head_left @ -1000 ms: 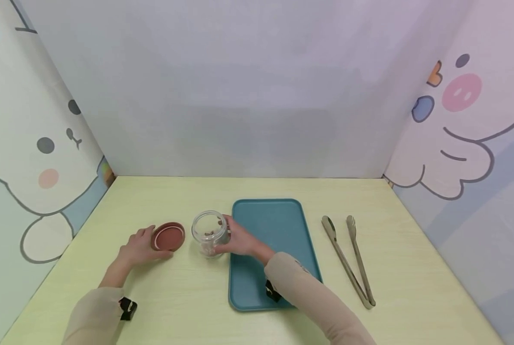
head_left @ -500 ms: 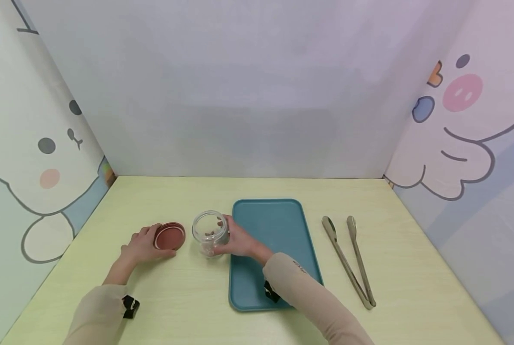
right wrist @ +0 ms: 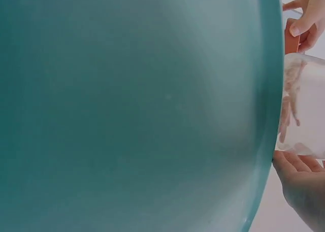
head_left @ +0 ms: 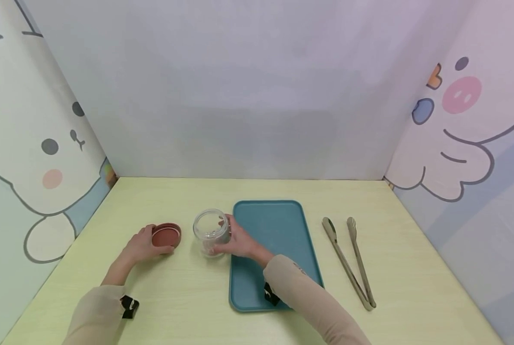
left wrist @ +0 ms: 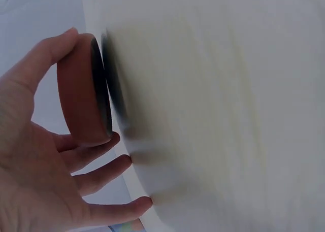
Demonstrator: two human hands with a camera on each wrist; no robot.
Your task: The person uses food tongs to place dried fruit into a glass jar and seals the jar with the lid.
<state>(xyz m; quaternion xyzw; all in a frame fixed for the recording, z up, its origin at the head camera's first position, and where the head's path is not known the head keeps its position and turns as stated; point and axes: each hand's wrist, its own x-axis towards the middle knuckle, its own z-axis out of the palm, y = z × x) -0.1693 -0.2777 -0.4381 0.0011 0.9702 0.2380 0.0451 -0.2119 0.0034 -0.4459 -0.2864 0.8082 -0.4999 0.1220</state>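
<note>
My left hand (head_left: 141,247) pinches a round reddish-brown lid (head_left: 166,235) at its edge, between thumb and fingers, close over the table. In the left wrist view the lid (left wrist: 84,92) stands on edge in the picture, its dark underside toward the tabletop, and the other fingertips (left wrist: 142,205) reach down to the surface. To the right, my right hand (head_left: 238,239) grips the side of a clear glass jar (head_left: 211,232), which has no lid on it. Through the jar (right wrist: 307,110), the right wrist view shows distorted finger shapes.
A teal rectangular tray (head_left: 269,215) lies under my right forearm, just right of the jar. Farther right rest metal tongs (head_left: 351,268), spread in a V with their tips pointing away. A pale back wall (head_left: 257,96) and cartoon-printed side panels border the table (head_left: 188,297).
The lid shifts slightly right, then back left, and now looks flatter and lower in my left hand. The jar tips slightly while my right hand keeps its hold. Tray and tongs stay put.
</note>
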